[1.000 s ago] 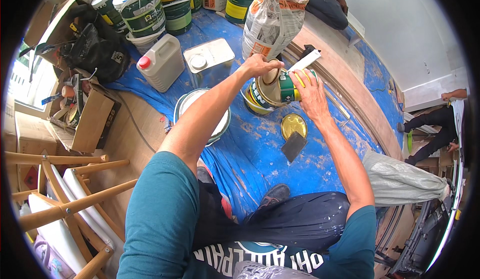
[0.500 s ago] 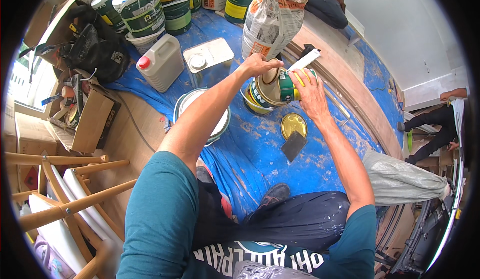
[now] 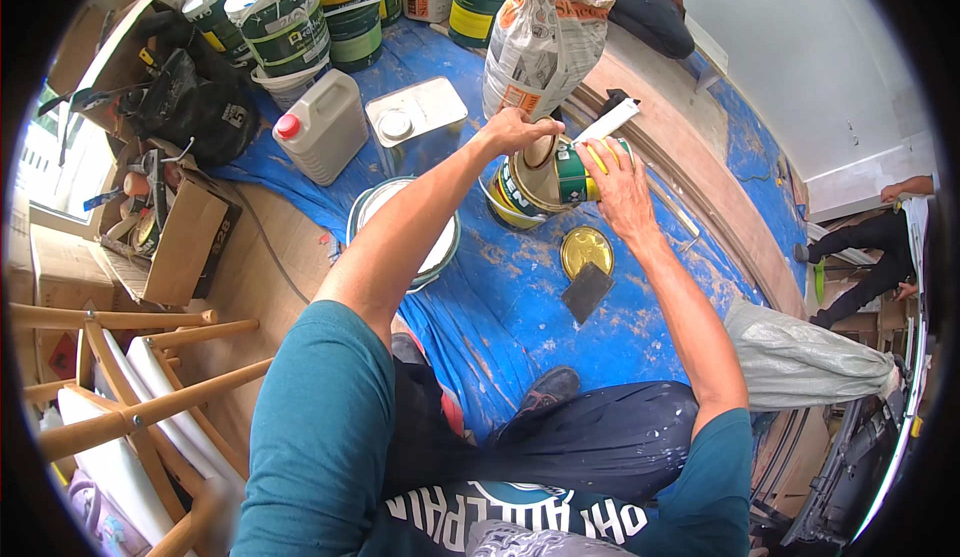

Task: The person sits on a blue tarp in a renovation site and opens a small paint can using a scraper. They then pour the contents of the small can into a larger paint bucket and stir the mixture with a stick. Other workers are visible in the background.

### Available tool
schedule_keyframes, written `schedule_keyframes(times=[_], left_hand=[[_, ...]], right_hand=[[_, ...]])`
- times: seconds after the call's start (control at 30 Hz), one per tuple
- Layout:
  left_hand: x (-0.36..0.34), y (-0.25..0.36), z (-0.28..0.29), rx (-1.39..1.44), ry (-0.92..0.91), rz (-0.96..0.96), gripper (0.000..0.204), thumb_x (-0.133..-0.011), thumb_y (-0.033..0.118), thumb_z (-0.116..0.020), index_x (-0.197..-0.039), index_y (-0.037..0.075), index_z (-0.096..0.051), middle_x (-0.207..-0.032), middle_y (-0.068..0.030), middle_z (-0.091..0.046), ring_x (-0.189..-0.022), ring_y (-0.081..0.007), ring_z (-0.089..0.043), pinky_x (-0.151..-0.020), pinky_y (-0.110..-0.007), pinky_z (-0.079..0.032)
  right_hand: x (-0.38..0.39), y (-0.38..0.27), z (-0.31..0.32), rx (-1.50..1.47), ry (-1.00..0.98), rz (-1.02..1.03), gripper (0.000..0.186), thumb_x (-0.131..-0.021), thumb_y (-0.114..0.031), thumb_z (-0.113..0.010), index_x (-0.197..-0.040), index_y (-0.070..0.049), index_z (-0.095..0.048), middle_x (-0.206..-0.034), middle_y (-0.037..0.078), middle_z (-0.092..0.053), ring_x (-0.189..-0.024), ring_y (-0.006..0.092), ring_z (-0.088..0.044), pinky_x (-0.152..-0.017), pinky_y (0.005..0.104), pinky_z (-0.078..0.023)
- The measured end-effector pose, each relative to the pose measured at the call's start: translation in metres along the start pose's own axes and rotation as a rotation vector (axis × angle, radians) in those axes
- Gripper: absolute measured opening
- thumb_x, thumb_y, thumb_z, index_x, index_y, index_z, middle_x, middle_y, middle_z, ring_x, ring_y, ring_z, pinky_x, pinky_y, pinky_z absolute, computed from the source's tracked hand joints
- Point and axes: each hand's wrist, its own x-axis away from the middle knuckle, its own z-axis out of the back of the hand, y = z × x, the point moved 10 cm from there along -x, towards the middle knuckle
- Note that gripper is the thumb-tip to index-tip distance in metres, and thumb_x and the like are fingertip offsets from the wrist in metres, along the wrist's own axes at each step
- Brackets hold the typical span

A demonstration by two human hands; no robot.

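Our right-hand fingers (image 3: 622, 172) wrap over the side of a small green can (image 3: 578, 171) that we hold tipped on its side, mouth toward a larger open tin (image 3: 522, 189) standing on the blue tarp (image 3: 520, 297). Our left hand (image 3: 515, 129) closes its fingers on what looks like a pale stick or scraper at the small can's mouth; we cannot tell the exact pinch.

We judge the main risk is spilling: the small can hangs at the big tin's rim, so a slip of the right hand would send paint over the tarp, or knock the tin over. The yellow lid (image 3: 586, 251) and a dark scraper (image 3: 586, 291) lie just beside our right wrist and could be smeared or kicked.

Room is tight ahead: a paper sack (image 3: 540, 42) stands just behind the tin, a white-filled bucket (image 3: 405, 232) near our left forearm. Open tarp lies toward our knees.
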Motion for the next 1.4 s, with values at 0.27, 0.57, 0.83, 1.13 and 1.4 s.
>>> schedule_keyframes(times=[0.27,0.57,0.83,1.13,1.4], left_hand=[[-0.0018,-0.0044,0.0083,0.035,0.099,-0.039,0.097,-0.067,0.082,-0.074,-0.097,-0.010,-0.074,-0.086,-0.0213,-0.072,-0.082,-0.0278,-0.072,-0.073,-0.039,-0.057],[-0.0025,-0.0012,0.0046,0.014,0.094,-0.046,0.098,-0.067,0.082,-0.074,-0.096,-0.011,-0.074,-0.087,-0.0231,-0.072,-0.081,-0.0285,-0.073,-0.070,-0.039,-0.057],[-0.0034,-0.0012,0.0043,0.016,0.103,-0.059,0.099,-0.066,0.084,-0.073,-0.094,-0.011,-0.074,-0.085,-0.0232,-0.072,-0.079,-0.0288,-0.073,-0.069,-0.039,-0.057],[-0.0027,-0.0006,0.0056,0.013,0.104,-0.054,0.099,-0.067,0.084,-0.072,-0.094,-0.012,-0.074,-0.083,-0.0226,-0.072,-0.078,-0.0289,-0.073,-0.068,-0.039,-0.058],[-0.0006,0.0005,0.0068,0.003,0.096,-0.048,0.100,-0.067,0.082,-0.074,-0.096,-0.013,-0.074,-0.086,-0.0244,-0.072,-0.080,-0.0294,-0.073,-0.070,-0.039,-0.058]], right_hand=[[-0.0034,-0.0030,-0.0004,0.013,0.007,0.000,0.067,-0.086,0.001,-0.059,-0.150,-0.017,-0.050,-0.149,0.006,-0.051,-0.143,0.0299,-0.043,-0.120,0.0546,-0.034],[-0.0006,-0.0004,-0.0007,0.035,0.002,0.005,0.064,-0.088,-0.002,-0.058,-0.150,-0.017,-0.049,-0.149,0.006,-0.051,-0.143,0.0300,-0.043,-0.120,0.0542,-0.034],[-0.0012,0.0015,-0.0048,0.031,-0.004,0.006,0.063,-0.090,-0.003,-0.057,-0.151,-0.017,-0.048,-0.150,0.006,-0.051,-0.143,0.0302,-0.043,-0.120,0.0541,-0.034],[-0.0019,0.0010,-0.0038,0.024,-0.021,-0.002,0.064,-0.090,-0.003,-0.057,-0.151,-0.017,-0.048,-0.150,0.006,-0.051,-0.144,0.0304,-0.042,-0.120,0.0545,-0.034],[-0.0028,0.0004,-0.0021,0.010,-0.014,0.004,0.066,-0.088,-0.001,-0.058,-0.151,-0.017,-0.048,-0.150,0.006,-0.051,-0.143,0.0307,-0.042,-0.120,0.0549,-0.034]])
